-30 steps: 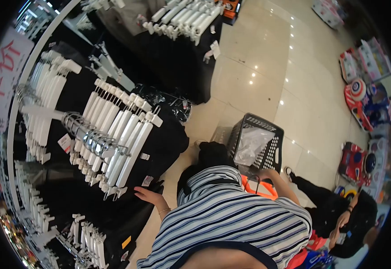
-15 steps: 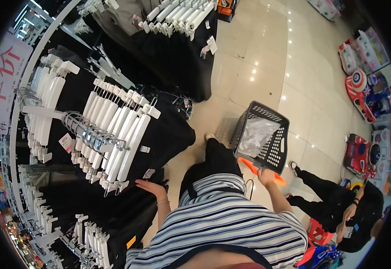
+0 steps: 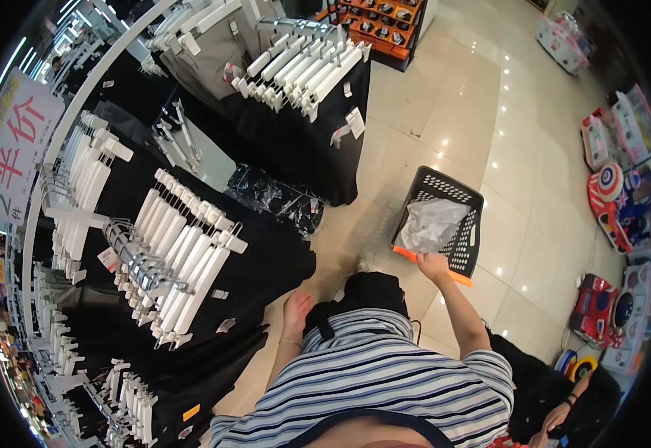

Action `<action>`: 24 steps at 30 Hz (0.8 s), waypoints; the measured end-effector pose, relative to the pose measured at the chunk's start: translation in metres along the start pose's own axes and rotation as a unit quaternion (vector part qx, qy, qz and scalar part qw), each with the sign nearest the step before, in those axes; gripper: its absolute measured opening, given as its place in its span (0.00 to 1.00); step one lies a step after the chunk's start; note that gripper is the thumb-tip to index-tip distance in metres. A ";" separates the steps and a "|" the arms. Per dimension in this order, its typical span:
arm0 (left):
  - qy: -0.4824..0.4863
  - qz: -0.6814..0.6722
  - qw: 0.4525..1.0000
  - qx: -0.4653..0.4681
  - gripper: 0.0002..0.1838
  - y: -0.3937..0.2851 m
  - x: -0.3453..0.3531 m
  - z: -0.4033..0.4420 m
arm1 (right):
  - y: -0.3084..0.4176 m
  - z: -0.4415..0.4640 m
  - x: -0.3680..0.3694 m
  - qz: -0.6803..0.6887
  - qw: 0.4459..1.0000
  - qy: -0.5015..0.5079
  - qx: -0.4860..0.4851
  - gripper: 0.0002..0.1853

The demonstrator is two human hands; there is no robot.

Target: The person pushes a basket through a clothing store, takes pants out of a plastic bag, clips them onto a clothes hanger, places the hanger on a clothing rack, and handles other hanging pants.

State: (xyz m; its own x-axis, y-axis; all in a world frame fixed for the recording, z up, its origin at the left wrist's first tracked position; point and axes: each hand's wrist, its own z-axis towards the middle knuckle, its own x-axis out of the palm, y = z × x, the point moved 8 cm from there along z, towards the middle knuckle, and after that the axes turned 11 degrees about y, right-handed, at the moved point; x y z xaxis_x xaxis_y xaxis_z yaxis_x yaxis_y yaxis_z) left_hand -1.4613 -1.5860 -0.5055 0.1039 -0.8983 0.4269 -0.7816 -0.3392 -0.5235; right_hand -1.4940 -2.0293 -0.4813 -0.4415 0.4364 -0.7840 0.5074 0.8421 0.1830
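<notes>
While gripping the handle (image 3: 459, 279) of the basket (image 3: 465, 245), in front and to the right, with the right hand (image 3: 433, 266), holds the left hand (image 3: 296, 308) apart, empty and relaxed near the clothes (image 3: 284, 257), seemingly at a carrying step, probably calling next for a steady, level grip.

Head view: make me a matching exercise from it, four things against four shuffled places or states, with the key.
Things:
1. Right hand
2. White hangers
3. Crumpled clear plastic
4. Left hand

Places or states:
A. Inside the dark basket
B. Holding nothing
C. Lined up in a row, with black garments
D. Closed on the orange handle

Right pairs: 1-D, 2-C, 3-A, 4-B
</notes>
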 end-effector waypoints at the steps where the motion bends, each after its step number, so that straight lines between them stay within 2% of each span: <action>1: 0.021 0.027 0.999 0.012 0.20 -0.020 0.042 0.006 | 0.004 0.011 -0.007 -0.007 1.000 0.010 -0.011 0.28; 2: 0.040 0.055 0.997 0.024 0.19 -0.041 0.084 0.011 | 0.008 0.018 -0.016 -0.003 1.000 0.008 -0.021 0.28; 5: 0.049 0.135 0.974 0.173 0.15 -0.096 0.163 0.037 | 0.012 0.033 -0.038 0.011 0.999 0.005 -0.043 0.27; 8: 0.046 0.243 0.912 0.328 0.13 -0.153 0.224 0.050 | 0.010 0.049 -0.049 0.026 0.998 0.004 -0.053 0.28; 10: 0.077 0.262 0.882 0.385 0.15 -0.184 0.259 0.057 | 0.009 0.063 -0.047 0.035 0.997 0.006 -0.063 0.27; 14: 0.059 0.366 0.837 0.404 0.26 -0.224 0.300 0.094 | 0.012 0.081 -0.047 0.043 0.996 -0.016 -0.072 0.25; 17: 0.038 0.383 0.859 0.338 0.32 -0.223 0.295 0.166 | 0.011 0.085 -0.057 0.043 0.996 -0.031 -0.070 0.25; 20: 0.045 0.298 0.907 0.295 0.40 -0.213 0.286 0.237 | 0.005 0.089 -0.062 0.041 0.995 -0.047 -0.075 0.25; 23: -0.194 0.370 0.869 0.265 0.35 -0.220 0.265 0.258 | 0.000 0.098 -0.072 0.040 0.996 -0.054 -0.051 0.24; 24: -0.176 0.363 0.863 0.305 0.32 -0.226 0.266 0.261 | -0.001 0.100 -0.074 0.040 0.997 -0.055 -0.038 0.23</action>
State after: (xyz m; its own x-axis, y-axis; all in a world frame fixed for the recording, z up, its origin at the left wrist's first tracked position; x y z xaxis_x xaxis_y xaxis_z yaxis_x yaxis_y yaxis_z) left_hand -1.0964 -1.8213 -0.4666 -0.0128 -0.9284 -0.3714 -0.2608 0.3617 -0.8951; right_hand -1.3875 -2.0939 -0.4828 -0.3161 0.4700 -0.8241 0.4789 0.8289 0.2890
